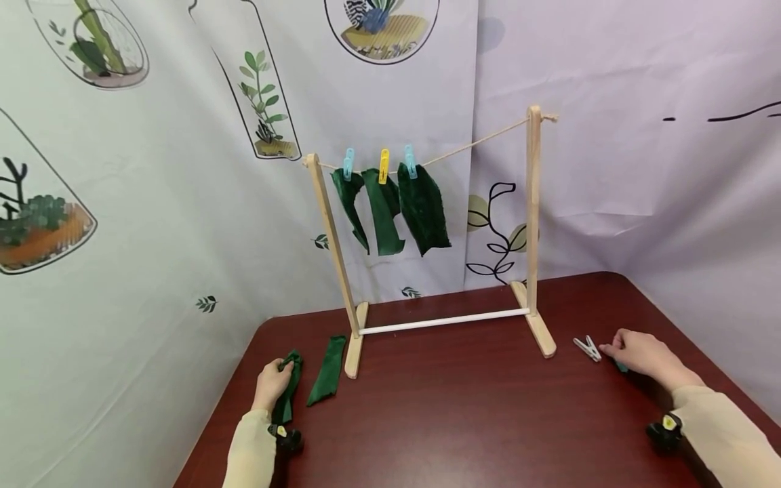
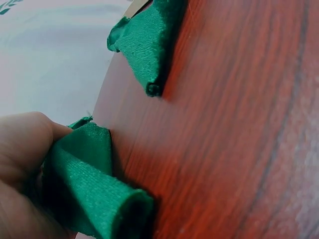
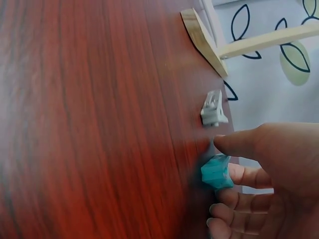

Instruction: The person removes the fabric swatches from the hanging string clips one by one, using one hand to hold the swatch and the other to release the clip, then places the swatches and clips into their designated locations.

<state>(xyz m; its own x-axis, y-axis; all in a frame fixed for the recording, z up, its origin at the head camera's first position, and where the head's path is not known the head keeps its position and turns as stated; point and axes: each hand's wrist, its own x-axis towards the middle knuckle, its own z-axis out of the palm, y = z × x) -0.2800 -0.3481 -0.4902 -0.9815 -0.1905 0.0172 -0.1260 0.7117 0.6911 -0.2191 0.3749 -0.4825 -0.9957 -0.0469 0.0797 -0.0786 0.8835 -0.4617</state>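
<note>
My left hand (image 1: 272,385) grips the upper end of a dark green cloth strip (image 1: 287,400) at the left of the table. In the left wrist view the fabric (image 2: 89,184) is folded between thumb and fingers. A second green strip (image 1: 327,371) lies flat to its right. Over at the right, my right hand (image 1: 647,354) is at a teal clothespin (image 3: 217,172) on the table. Its index finger touches the clothespin's side, while the thumb tip appears slightly apart from it. Just beyond lies a white clothespin (image 1: 588,348).
A wooden drying rack (image 1: 532,210) stands at the back, a string (image 1: 476,144) tied between its posts. Three green cloths (image 1: 422,210) hang there under two blue clothespins (image 1: 410,163) and a yellow clothespin (image 1: 384,167). The rack's feet (image 1: 356,346) rest on the dark red table (image 1: 457,407).
</note>
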